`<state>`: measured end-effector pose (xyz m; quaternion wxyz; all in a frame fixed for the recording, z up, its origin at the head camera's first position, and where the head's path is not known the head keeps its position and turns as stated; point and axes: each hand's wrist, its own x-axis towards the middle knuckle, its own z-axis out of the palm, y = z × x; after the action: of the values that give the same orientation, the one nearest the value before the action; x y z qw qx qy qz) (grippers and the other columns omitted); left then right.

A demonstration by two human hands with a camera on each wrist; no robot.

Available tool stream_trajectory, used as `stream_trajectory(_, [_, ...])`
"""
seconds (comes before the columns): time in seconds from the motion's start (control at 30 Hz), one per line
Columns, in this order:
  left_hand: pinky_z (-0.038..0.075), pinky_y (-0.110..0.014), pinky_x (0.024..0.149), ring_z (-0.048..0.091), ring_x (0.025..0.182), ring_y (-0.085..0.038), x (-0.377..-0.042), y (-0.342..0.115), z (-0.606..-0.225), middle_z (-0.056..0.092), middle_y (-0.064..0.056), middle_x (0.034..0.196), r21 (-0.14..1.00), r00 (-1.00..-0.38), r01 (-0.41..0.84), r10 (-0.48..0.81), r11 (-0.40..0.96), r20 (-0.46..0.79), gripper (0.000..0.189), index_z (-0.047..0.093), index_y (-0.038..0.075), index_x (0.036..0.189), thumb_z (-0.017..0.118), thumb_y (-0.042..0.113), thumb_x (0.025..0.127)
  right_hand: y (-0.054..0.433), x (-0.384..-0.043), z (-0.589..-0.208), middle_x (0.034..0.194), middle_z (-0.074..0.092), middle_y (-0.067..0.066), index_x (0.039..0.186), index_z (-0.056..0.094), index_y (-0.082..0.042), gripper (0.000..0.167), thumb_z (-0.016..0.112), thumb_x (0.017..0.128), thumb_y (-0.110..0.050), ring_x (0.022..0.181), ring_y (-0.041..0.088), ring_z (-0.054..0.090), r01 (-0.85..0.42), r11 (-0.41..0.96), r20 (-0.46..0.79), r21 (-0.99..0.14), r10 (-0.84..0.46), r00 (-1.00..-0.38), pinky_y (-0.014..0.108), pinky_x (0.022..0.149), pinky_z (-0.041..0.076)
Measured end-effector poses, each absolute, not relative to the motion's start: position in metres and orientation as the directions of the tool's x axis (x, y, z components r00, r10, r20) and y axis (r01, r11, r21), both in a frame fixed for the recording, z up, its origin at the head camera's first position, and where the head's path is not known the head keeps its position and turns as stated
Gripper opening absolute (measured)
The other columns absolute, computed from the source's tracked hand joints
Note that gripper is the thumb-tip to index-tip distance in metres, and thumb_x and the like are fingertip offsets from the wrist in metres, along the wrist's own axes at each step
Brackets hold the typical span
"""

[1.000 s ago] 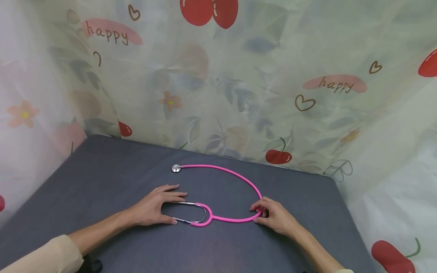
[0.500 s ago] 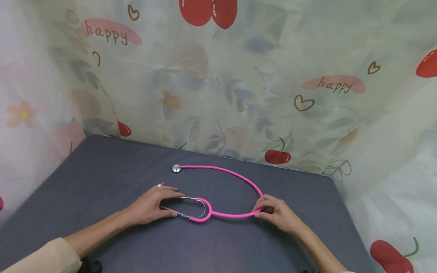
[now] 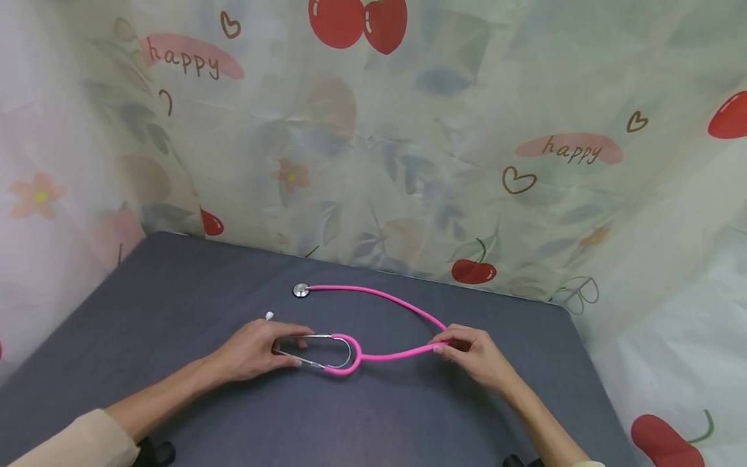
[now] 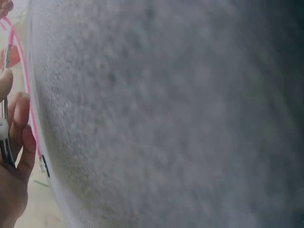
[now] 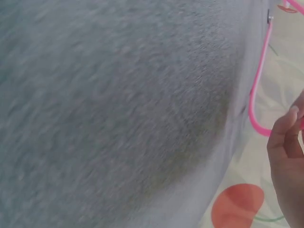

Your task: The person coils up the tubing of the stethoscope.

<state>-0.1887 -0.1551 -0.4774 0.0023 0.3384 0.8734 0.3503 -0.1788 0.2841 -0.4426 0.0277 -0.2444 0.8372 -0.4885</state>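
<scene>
A stethoscope (image 3: 397, 356) with pink tubing stretches between both hands in the head view. My left hand (image 3: 253, 347) grips its metal ear tubes, thumb on the near one and fingers about the far one. One white ear tip (image 3: 269, 316) pokes up behind that hand, and shows in the left wrist view as a white ear tip (image 4: 4, 129). My right hand (image 3: 475, 357) pinches the pink tube at its bend; in the right wrist view the right hand (image 5: 289, 152) is partly cut off by the frame edge. The round chest piece (image 3: 301, 290) lies on the table at the back.
A dark grey cloth-covered table (image 3: 362, 421) fills the lower head view. Behind it hangs a patterned curtain (image 3: 373, 149) with cherries and lettering, and more curtain encloses both sides. Dark wrist straps show at the bottom edge near each forearm.
Both hands have risen a little, lifting the ear tubes and the tube's bend off the table. The left fingers have curled in and an ear tip has come into view. The chest piece has stayed put.
</scene>
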Motion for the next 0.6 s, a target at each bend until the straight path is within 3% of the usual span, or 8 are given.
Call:
stream_trajectory(0.17, [0.04,-0.019,0.056,0.044,0.056,0.003,-0.189,-0.152,-0.478,0.066,0.022,0.089,0.598,-0.752,0.62,0.603,0.508,0.267,0.05,0.068,0.024,0.126,0.085,0.032,0.079,0.28,-0.182,-0.438,0.081,0.061,0.006,0.104,0.075,-0.012,0.013,0.071,0.092,-0.011,0.065,0.024,0.057,-0.4,0.379,0.217,-0.835,-0.441,-0.871,0.031,0.058,0.05])
stream_trajectory(0.3, [0.038,-0.017,0.055,0.043,0.056,0.003,-0.19,-0.149,-0.478,0.06,0.022,0.081,0.564,-0.726,0.661,0.609,0.494,0.318,0.048,0.07,0.021,0.122,0.086,0.028,0.077,0.277,-0.185,-0.434,0.084,0.061,0.019,0.109,0.072,-0.01,0.015,0.066,0.095,-0.01,0.069,0.022,0.058,-0.387,0.381,0.19,-0.84,-0.461,-0.867,0.037,0.063,0.054])
stream_trajectory(0.43, [0.042,-0.019,0.062,0.05,0.065,0.001,-0.191,-0.146,-0.477,0.058,0.02,0.079,0.525,-0.71,0.686,0.622,0.503,0.33,0.047,0.071,0.02,0.119,0.087,0.026,0.075,0.274,-0.189,-0.432,0.088,0.061,0.03,0.115,0.07,-0.004,0.021,0.063,0.098,-0.013,0.07,0.024,0.061,-0.319,0.38,0.126,-0.868,-0.453,-0.883,0.044,0.067,0.056])
stream_trajectory(0.6, [0.046,-0.021,0.069,0.055,0.075,-0.001,-0.19,-0.14,-0.475,0.057,0.018,0.081,0.511,-0.696,0.694,0.653,0.507,0.299,0.048,0.07,0.022,0.12,0.088,0.028,0.075,0.266,-0.193,-0.429,0.083,0.061,0.03,0.112,0.072,-0.005,0.02,0.067,0.095,-0.014,0.065,0.022,0.06,-0.299,0.383,0.124,-0.874,-0.42,-0.899,0.043,0.062,0.056])
